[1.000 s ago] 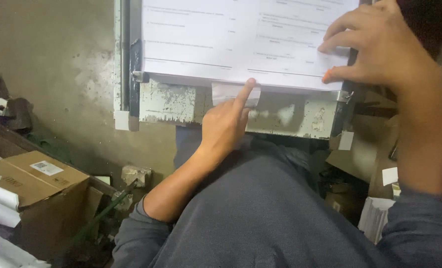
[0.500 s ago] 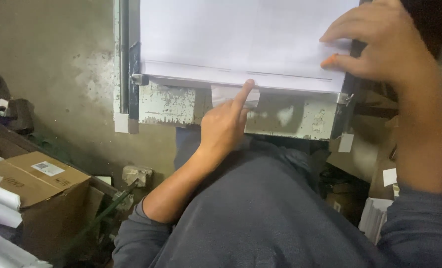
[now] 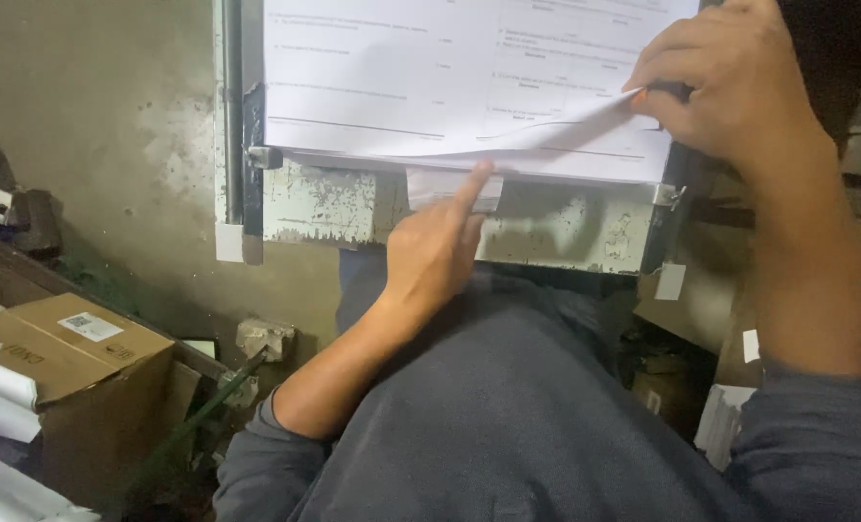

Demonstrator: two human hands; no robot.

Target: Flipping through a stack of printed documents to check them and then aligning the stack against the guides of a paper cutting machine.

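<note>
paper stack (image 3: 450, 87): white printed sheets lying on the worn metal machine bed (image 3: 556, 217), near edge hanging just over its front edge.
top sheet (image 3: 556, 121): right near corner lifted and curled off the stack. Half a second ago the face looked blank; now a printed form shows, so I'm a page further into the stack.
my right hand (image 3: 740, 97): at the stack's right edge, thumb and fingers pinching the lifted corner. Has slid slightly lower since a second ago.
my left hand (image 3: 435, 256): other fingers curled in, index finger out, tip pressed up against the stack's near edge at mid-width. Hasn't moved across all three views.
small white tab (image 3: 430, 186): sticks out under the stack, just beside my fingertip; can't tell what it is.
cardboard box (image 3: 68, 372): on the floor, far left, well apart from the bed.
hidden: far end of the sheets cut off at top; print too small to make out; my grey sweater (image 3: 508, 416) blocks everything below the bed.
</note>
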